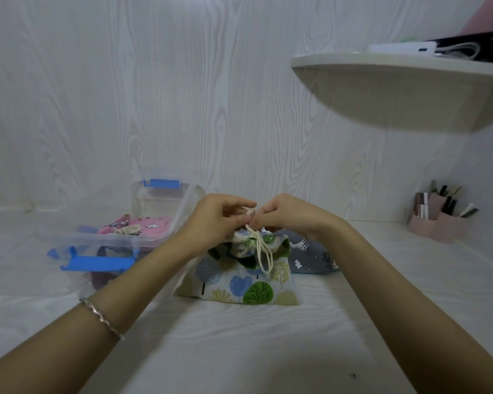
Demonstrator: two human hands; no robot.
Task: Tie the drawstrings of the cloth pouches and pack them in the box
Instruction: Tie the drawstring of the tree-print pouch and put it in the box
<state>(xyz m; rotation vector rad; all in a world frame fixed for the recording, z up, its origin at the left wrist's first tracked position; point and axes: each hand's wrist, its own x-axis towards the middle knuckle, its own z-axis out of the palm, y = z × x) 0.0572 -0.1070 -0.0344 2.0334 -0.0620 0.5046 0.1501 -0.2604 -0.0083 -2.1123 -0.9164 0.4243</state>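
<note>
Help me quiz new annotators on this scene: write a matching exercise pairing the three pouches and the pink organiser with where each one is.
Things:
1. tree-print pouch
2. pink pouch
3. grey pouch
4. pink organiser

Places:
A. inside the clear box
B. at the far right of the table
C. lying partly hidden behind another pouch
D. in the centre, its drawstring pinched by the left hand and right hand

Pairs: 1-D, 2-A, 3-C, 4-B.
</note>
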